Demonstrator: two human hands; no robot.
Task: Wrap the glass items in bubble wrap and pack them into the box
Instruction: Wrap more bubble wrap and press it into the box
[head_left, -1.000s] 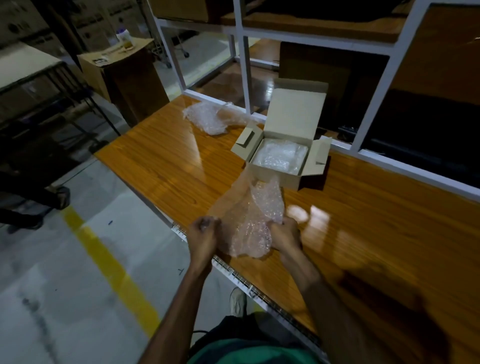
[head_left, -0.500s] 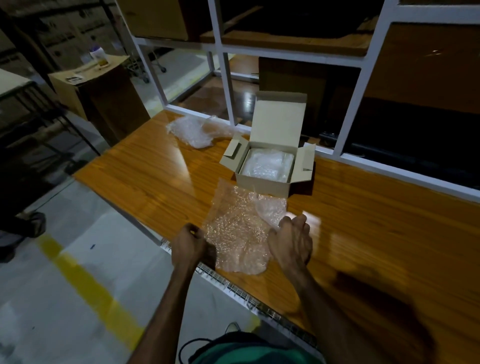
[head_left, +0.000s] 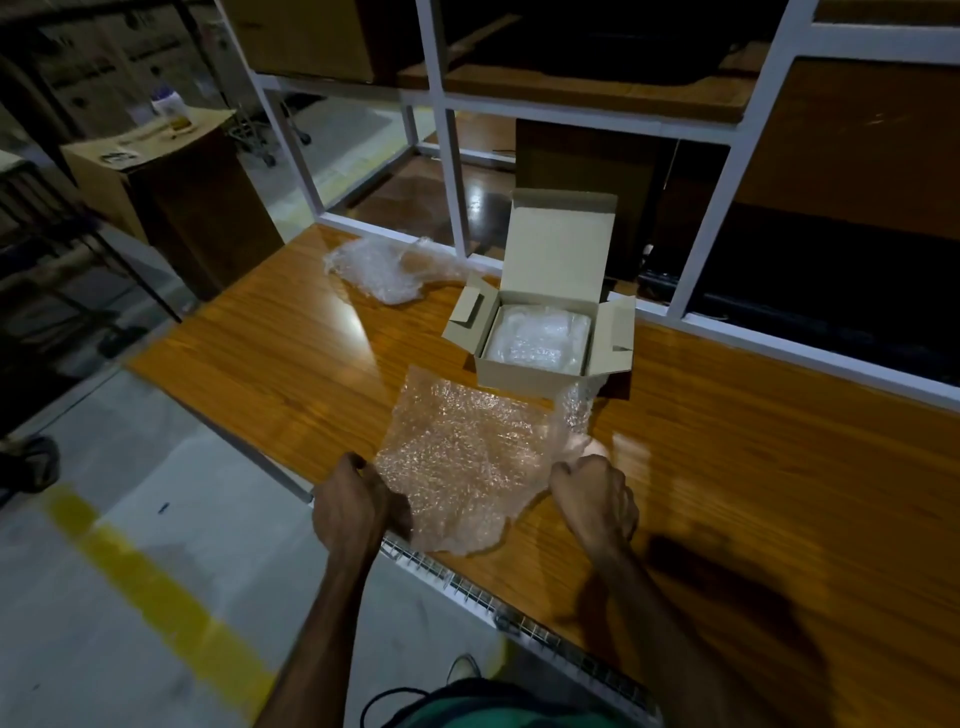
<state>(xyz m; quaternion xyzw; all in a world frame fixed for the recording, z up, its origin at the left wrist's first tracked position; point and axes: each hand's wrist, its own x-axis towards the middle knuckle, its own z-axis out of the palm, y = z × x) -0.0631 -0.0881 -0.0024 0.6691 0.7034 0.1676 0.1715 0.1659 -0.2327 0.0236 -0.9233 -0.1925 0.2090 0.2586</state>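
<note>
A clear sheet of bubble wrap (head_left: 467, 457) lies spread flat on the wooden table (head_left: 291, 358) near its front edge. My left hand (head_left: 353, 509) grips the sheet's near left corner. My right hand (head_left: 595, 499) is closed on its right edge, where the far right corner curls up. Just beyond the sheet stands a small open cardboard box (head_left: 540, 317), lid flap upright, with a bubble-wrapped bundle (head_left: 537, 338) inside. No bare glass item is visible.
A crumpled pile of spare bubble wrap (head_left: 379, 267) lies at the table's far left. A white metal shelf frame (head_left: 452, 171) runs along the table's back edge. To the left, on the floor, stands a brown carton (head_left: 171, 192) with a small bottle on top.
The bubble wrap was bunched up between my hands; it is now pulled out flat on the table. My hands have moved apart to its left corner and right edge.
</note>
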